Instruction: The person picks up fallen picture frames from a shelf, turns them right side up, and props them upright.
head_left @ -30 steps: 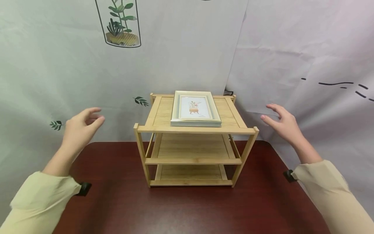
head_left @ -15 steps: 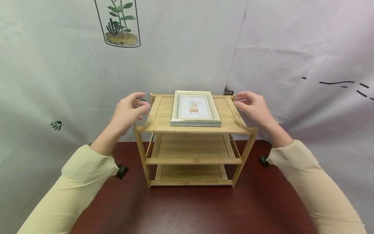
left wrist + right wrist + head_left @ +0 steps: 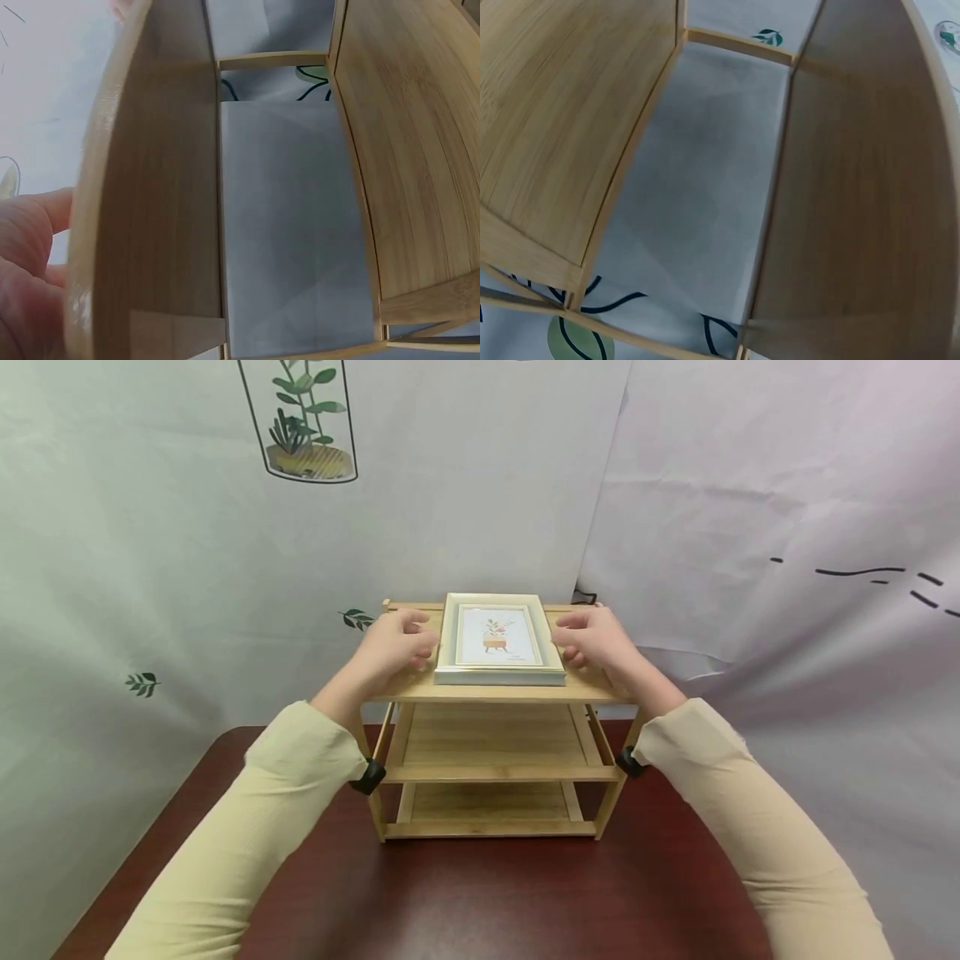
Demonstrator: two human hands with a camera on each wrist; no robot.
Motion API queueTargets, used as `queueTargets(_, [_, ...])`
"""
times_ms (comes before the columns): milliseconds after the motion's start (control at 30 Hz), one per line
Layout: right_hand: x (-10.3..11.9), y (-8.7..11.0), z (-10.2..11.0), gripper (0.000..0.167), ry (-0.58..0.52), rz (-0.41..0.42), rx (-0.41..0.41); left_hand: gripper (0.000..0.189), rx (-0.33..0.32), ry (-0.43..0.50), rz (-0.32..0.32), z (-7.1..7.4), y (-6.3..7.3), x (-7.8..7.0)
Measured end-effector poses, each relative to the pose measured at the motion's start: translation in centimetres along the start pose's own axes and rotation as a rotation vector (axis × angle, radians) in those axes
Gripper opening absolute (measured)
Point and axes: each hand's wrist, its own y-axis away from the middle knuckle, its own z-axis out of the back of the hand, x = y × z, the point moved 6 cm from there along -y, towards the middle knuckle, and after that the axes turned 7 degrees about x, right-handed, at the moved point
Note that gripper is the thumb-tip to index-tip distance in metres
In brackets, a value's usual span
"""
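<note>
A picture frame [image 3: 497, 639] with a silvery-cream border and a potted-plant print lies flat, face up, on the top tier of a wooden shelf rack [image 3: 491, 695]. In the head view, my left hand [image 3: 393, 646] is at the frame's left side, fingers loosely bent, tips close to its edge. At the opposite side, my right hand [image 3: 596, 642] has its fingertips at or just over the right edge. Whether either hand touches the frame is unclear. The left wrist view shows part of my left hand [image 3: 30, 277] beside a wooden board; the right wrist view shows no hand.
The rack has a middle tier [image 3: 491, 735] and a bottom tier [image 3: 491, 802] below the top. It stands on a dark red table [image 3: 487, 893]. Behind hangs a pale cloth [image 3: 480, 510] printed with plants. Each sleeve cuff carries a small black device [image 3: 367, 776].
Both hands have moved inward from the far left and right, over the rack's sides, to the two sides of the picture frame. The frame and rack have stayed put.
</note>
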Motion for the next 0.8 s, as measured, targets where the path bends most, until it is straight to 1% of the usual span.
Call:
queueTargets(67, [-0.1, -0.3, -0.2, 0.043, 0.037, -0.015, -0.015, 0.054, 0.019, -0.018, 0.022, -0.4, -0.3, 0.1])
queueTargets(167, [0.1, -0.6, -0.4, 0.038, 0.096, -0.007, -0.039, 0.053, 0.032, -0.039, 0.045, -0.8, -0.7, 0.2])
queueTargets(300, [0.3, -0.7, -0.4, 0.033, 0.124, -0.005, -0.049, 0.04, 0.021, -0.066, 0.061, -1.1, -1.2, 0.2])
queueTargets(433, [0.3, -0.8, -0.3, 0.033, 0.136, -0.01, -0.044, 0.023, 0.011, -0.106, 0.038, -1.2, -1.2, -0.1])
queueTargets(500, [0.3, -0.8, -0.4, 0.034, 0.138, -0.019, -0.044, 0.017, 0.008, -0.132, 0.013, -1.2, -1.1, -0.2])
queueTargets(633, [0.2, -0.9, -0.5, 0.032, 0.141, -0.029, -0.051, 0.023, -0.002, -0.175, -0.012, -1.1, -0.9, -0.3])
queueTargets(700, [0.2, -0.8, -0.5, 0.031, 0.147, -0.029, -0.057, 0.026, -0.004, -0.193, -0.013, -1.1, -0.9, -0.2])
queueTargets(800, [0.1, -0.8, -0.5, 0.03, 0.171, -0.021, -0.068, 0.024, -0.007, -0.213, -0.012, -1.2, -0.9, -0.1])
